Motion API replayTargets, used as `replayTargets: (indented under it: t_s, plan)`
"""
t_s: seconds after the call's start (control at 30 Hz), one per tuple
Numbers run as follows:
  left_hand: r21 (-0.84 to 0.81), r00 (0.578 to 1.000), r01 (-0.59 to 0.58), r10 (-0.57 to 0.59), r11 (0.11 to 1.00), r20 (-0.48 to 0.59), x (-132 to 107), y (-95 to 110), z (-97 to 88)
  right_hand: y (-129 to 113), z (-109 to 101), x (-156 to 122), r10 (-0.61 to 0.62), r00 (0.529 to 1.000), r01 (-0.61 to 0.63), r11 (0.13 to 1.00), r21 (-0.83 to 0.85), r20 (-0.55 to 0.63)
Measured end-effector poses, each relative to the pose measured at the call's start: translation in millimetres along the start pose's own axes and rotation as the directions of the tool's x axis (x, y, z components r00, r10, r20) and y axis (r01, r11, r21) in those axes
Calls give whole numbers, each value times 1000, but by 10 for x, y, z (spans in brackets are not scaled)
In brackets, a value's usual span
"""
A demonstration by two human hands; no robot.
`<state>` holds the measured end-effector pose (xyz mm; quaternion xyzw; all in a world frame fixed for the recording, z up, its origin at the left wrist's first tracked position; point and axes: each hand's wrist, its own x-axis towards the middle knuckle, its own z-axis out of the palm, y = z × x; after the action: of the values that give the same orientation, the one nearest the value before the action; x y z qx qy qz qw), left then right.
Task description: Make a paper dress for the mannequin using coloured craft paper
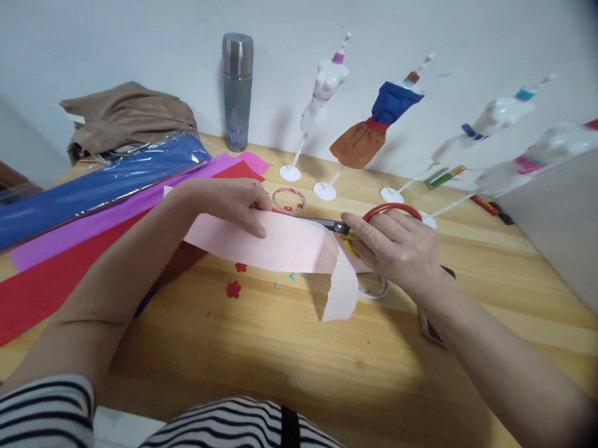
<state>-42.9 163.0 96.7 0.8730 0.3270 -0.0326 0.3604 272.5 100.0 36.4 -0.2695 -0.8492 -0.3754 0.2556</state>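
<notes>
A sheet of pale pink paper (278,239) stretches across the middle of the view above the wooden table. My left hand (235,205) pinches its upper edge between thumb and fingers. In my right hand (400,245) are scissors (334,226) with red and yellow handles, fingers wrapped round the loops. Their dark blades point left along the paper's upper right edge; the tips are partly lost behind it. A cut strip (343,289) of the same pink curls down below the blades. Two red paper flowers (233,289) lie under the sheet's lower edge.
Several white mannequins (330,80) on thin stands line the wall, one dressed in blue and orange (358,144). A steel flask (237,92) stands left of them. Red paper (42,302), purple paper (33,255) and a blue wrapped roll (97,182) lie left. A phone (433,329) rests under my right forearm.
</notes>
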Motion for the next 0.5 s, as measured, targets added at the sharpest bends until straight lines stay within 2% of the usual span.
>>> replayTargets:
  t_s: [0.17, 0.3, 0.5]
  plan:
    - [-21, 999, -11, 10, 1000, -35, -22, -119, -43, -6, -12, 54, -1, 1000, 0, 1000, -15, -21]
    - [-26, 998, -43, 42, 999, -42, -10, -103, -28, 2, -9, 77, 6, 1000, -7, 1000, -27, -29]
    - [-3, 998, -40, 40, 999, -41, -27, -66, -41, 27, -31, 58, 11, 999, -10, 1000, -25, 45]
